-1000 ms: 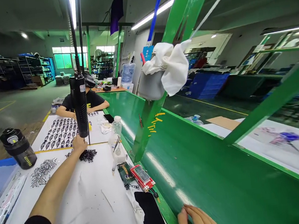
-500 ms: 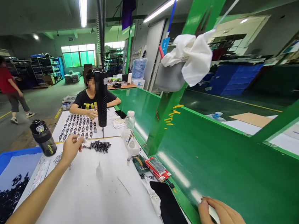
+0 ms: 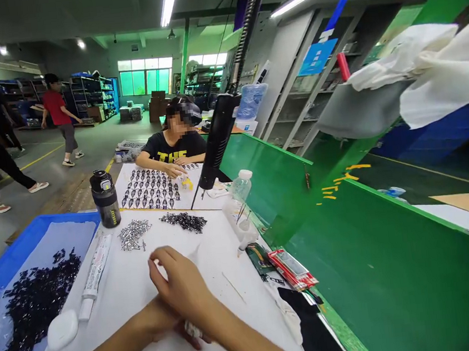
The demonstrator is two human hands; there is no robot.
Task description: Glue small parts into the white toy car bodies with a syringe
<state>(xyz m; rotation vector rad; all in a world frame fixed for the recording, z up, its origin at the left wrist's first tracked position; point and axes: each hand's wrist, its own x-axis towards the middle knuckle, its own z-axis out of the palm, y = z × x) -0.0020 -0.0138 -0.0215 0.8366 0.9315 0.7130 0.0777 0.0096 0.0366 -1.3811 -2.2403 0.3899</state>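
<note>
My right hand [image 3: 177, 281] hangs over the white table [image 3: 222, 260] with its fingers curled, and what it holds cannot be seen. Under its wrist lies my left hand [image 3: 164, 323], mostly hidden, and a small pale metal part [image 3: 193, 329] shows at its fingers. Ahead of both hands are a heap of silver metal parts [image 3: 134, 233] and a heap of black parts [image 3: 184, 222]. A tube of white paste [image 3: 95, 268] lies to the left.
A blue tray [image 3: 25, 259] holds black parts on plastic. A black bottle [image 3: 105, 199] stands at its corner. A hanging electric screwdriver [image 3: 218, 141] reaches down over a printed sheet [image 3: 150, 189], where a co-worker [image 3: 177, 148] sits. A green conveyor wall [image 3: 379, 272] runs along the right.
My right hand has moved from the green wall to the table above my left hand. My left hand has drawn back towards me. The view has swung left.
</note>
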